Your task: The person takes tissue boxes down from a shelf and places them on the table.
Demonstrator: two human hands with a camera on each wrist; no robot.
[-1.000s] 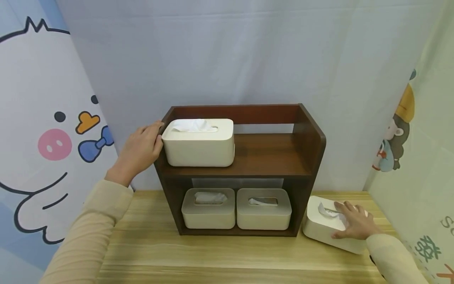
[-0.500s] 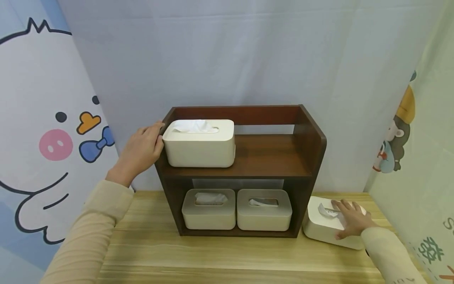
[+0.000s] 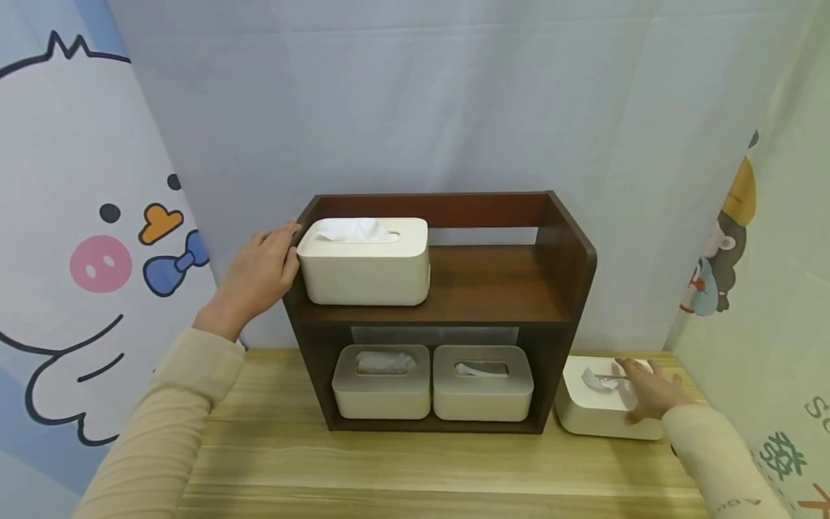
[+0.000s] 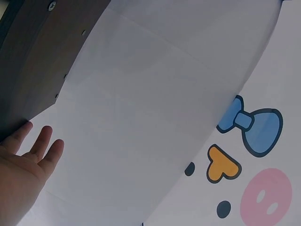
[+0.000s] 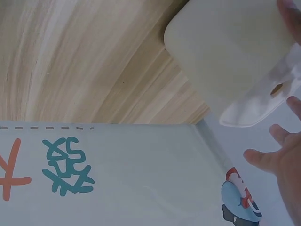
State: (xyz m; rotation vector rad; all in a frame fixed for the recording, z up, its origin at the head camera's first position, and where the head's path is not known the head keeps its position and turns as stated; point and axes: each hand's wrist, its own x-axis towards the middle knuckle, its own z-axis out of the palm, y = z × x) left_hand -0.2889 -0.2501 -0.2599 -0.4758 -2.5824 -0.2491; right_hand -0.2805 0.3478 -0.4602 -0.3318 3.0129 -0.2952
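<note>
A dark brown two-tier shelf (image 3: 493, 285) stands at the middle of the head view. My left hand (image 3: 256, 270) rests on the top of its left side panel, fingers fairly straight; the left wrist view shows that hand (image 4: 28, 165) by the dark panel. Right of the shelf, a white tissue box (image 3: 606, 422) sits on the table, square to the shelf. My right hand (image 3: 655, 393) lies over its right end with fingers spread. In the right wrist view the hand (image 5: 287, 160) is beside the box (image 5: 225, 52), several fingers clear of it.
One white tissue box (image 3: 366, 277) stands at the left of the upper tier. Two more, left (image 3: 381, 400) and right (image 3: 483, 400), fill the lower tier. Pale curtains (image 3: 493, 101) hang behind, with a printed curtain (image 3: 765, 303) close on the right.
The box at the right has turned, its right end moving back, and now lies straighter beside the shelf. My right hand moved back with it. The left hand stayed in place.
</note>
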